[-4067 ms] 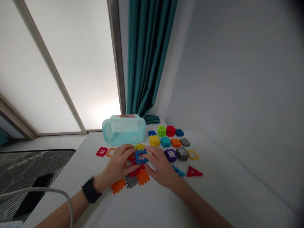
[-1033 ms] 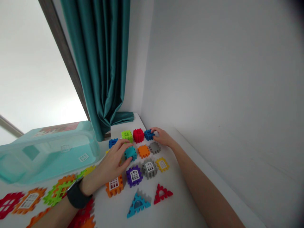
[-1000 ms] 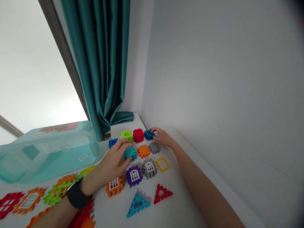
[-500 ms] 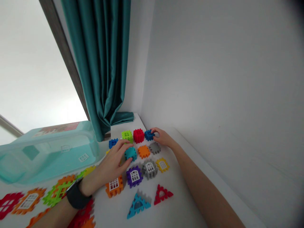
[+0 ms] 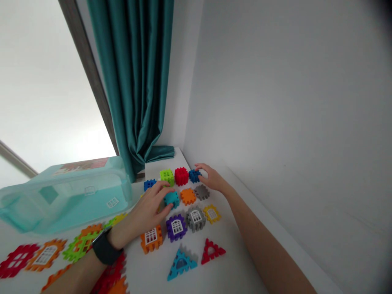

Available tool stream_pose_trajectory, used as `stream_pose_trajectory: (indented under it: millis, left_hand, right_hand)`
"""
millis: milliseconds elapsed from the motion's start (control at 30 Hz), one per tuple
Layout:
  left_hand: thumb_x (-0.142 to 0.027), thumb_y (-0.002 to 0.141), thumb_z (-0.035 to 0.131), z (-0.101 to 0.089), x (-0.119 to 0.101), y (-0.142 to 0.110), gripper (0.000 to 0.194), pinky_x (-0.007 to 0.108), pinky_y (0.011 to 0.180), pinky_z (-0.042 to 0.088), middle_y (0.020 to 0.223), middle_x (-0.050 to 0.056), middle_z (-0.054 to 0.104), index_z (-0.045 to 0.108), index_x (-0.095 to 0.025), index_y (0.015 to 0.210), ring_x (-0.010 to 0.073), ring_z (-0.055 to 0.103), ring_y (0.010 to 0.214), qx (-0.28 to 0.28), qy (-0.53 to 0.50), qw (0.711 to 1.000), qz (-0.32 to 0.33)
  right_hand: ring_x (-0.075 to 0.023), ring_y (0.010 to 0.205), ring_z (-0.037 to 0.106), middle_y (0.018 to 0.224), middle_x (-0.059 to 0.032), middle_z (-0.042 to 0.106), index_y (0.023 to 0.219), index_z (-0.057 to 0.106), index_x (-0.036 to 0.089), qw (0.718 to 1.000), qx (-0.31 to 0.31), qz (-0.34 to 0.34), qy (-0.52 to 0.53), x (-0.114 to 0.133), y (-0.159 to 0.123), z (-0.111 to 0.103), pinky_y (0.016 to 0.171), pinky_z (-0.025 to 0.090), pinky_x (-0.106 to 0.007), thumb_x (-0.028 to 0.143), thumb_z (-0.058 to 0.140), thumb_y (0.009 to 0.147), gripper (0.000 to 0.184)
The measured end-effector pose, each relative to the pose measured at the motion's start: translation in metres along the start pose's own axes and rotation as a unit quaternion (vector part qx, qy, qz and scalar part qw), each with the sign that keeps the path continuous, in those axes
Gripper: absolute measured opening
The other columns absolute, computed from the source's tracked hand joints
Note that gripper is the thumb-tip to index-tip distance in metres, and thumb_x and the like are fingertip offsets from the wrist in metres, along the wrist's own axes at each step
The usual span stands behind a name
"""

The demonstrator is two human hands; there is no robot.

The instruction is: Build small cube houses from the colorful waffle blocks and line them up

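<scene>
My left hand, with a dark watch on the wrist, curves over the near side of a teal stack of toothed building tiles. Its thumb and fingers are apart beside the stack. A yellow stack is mostly hidden under this hand. At the far right of the rows, my right hand is beside a dark blue tile stack, thumb and fingers spread with a gap between them. Between the hands are a red stack, an orange stack and a grey tile.
A clear teal plastic box lies on its side at the left. Window tiles in purple, grey and yellow lie nearer. A blue triangle and red triangle are in front. Joined tiles sit left.
Both hands have left the joined tiles and moved right to the stacks. In the last half second my right fingers have spread away from the dark blue stack. The view has turned right.
</scene>
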State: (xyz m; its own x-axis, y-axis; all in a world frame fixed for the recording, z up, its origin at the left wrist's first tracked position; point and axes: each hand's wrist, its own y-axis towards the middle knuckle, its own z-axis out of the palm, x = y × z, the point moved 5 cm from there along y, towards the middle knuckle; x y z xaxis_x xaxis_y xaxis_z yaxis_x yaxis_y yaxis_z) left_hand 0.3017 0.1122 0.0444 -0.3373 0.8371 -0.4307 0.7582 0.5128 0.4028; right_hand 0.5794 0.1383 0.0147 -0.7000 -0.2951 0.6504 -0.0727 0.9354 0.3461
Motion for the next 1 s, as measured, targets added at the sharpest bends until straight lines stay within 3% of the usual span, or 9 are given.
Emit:
stream_pose_trajectory:
  millis: [333, 667, 800, 1000]
  left_hand:
    - [-0.026, 0.093, 0.056, -0.012, -0.001, 0.002, 0.023, 0.047, 0.096, 0.051, 0.117, 0.009, 0.063, 0.063, -0.021, 0.115, 0.0277, 0.061, 0.110, -0.008, -0.017, 0.999, -0.033]
    - [-0.031, 0.094, 0.054, -0.047, -0.003, -0.005, 0.017, 0.037, 0.086, 0.052, 0.099, 0.006, 0.070, 0.065, -0.020, 0.100, 0.0222, 0.066, 0.093, -0.049, -0.184, 0.976, -0.106]
    - [-0.035, 0.095, 0.053, -0.061, 0.004, -0.017, 0.020, 0.034, 0.082, 0.053, 0.098, 0.005, 0.071, 0.066, -0.020, 0.101, 0.0205, 0.066, 0.090, -0.068, -0.242, 0.958, -0.134]
    - [-0.041, 0.096, 0.054, -0.092, 0.021, -0.059, 0.026, 0.036, 0.083, 0.054, 0.100, 0.006, 0.073, 0.066, -0.020, 0.103, 0.0220, 0.067, 0.094, -0.084, -0.227, 0.957, -0.161]
  right_hand:
    - [-0.0225, 0.111, 0.066, 0.118, -0.0087, 0.071, 0.118, 0.061, 0.021, 1.000, -0.005, -0.020, -0.006, 0.073, -0.009, 0.006, 0.102, 0.049, -0.043, 0.016, 0.054, 0.086, 0.034]
    - [-0.0212, 0.116, 0.065, 0.120, -0.0084, 0.069, 0.126, 0.055, 0.024, 0.982, 0.018, -0.026, 0.187, 0.127, -0.020, 0.032, 0.107, 0.048, -0.046, 0.020, 0.054, 0.091, 0.035]
    - [-0.0207, 0.112, 0.067, 0.119, -0.0089, 0.069, 0.128, 0.053, 0.025, 0.968, 0.051, -0.016, 0.244, 0.142, -0.023, 0.050, 0.103, 0.052, -0.045, 0.026, 0.056, 0.093, 0.035]
    - [-0.0205, 0.112, 0.067, 0.121, -0.0094, 0.069, 0.124, 0.057, 0.023, 0.970, 0.099, -0.033, 0.219, 0.169, -0.020, 0.079, 0.102, 0.053, -0.044, 0.026, 0.055, 0.095, 0.029]
